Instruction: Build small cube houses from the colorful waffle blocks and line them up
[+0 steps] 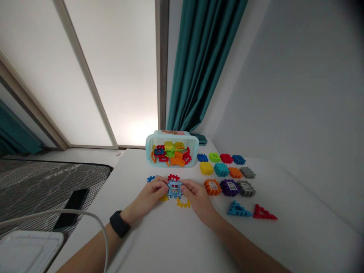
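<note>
- Noting L hand (152, 195) and R hand (197, 199) on blue window block (174, 188), held between them above table (250, 242), just in front of plastic tub (196, 149).
- Fingers (162, 184): curled, pressed together, pinching block's L edge. R-hand fingers (184, 185): same on R edge. Exact thumb position hidden.
- Risk: block may slip if grip uneven; teeth may misalign under sideways press, so piece could pop loose and knock neighbours.
- Risk: R forearm near blue triangle (238, 209); wide swing could shift it.
- Risk: cable (85, 214) lies across L forearm; a snag could jerk L hand.
- Block: square, toothed edges, white window frame w/ clear centre, looks undamaged.
- Red block (173, 177) touches top edge; yellow block (183, 202) lies just below. Cannot tell if joined.
- Sorted rows of blocks (222, 169) stand R of hands.
</note>
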Motion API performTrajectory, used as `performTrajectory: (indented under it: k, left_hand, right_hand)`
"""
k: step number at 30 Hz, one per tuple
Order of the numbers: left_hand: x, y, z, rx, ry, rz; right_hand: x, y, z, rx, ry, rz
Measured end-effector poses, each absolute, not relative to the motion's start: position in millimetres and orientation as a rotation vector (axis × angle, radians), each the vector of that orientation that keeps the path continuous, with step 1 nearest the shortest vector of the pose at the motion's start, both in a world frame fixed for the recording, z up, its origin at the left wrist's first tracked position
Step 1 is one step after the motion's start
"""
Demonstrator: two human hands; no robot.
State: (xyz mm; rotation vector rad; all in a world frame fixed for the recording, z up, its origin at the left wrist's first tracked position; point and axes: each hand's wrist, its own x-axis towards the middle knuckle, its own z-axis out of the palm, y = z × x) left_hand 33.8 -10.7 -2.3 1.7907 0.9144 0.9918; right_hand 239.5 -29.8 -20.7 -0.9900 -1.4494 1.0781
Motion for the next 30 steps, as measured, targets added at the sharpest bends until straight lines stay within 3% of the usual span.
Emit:
performTrajectory:
  k: [9,21,30]
  left_hand:
    - [33.5,-14.3,-0.5,2.002,0.939,0.994]
    - [27.6,-17.5,7.6,2.181,0.924,1.049]
    - [15.6,-9.1,-3.8,2.457,1.072,1.172]
  right_hand:
    - [246.2,-36.1,-17.4,-0.931,-1.848,0.259]
    - [260.6,-29.5,-15.9,-0.727,-2.06,-0.049]
    - [253.3,-33.5,-11.5,-0.864,-2.068,0.038]
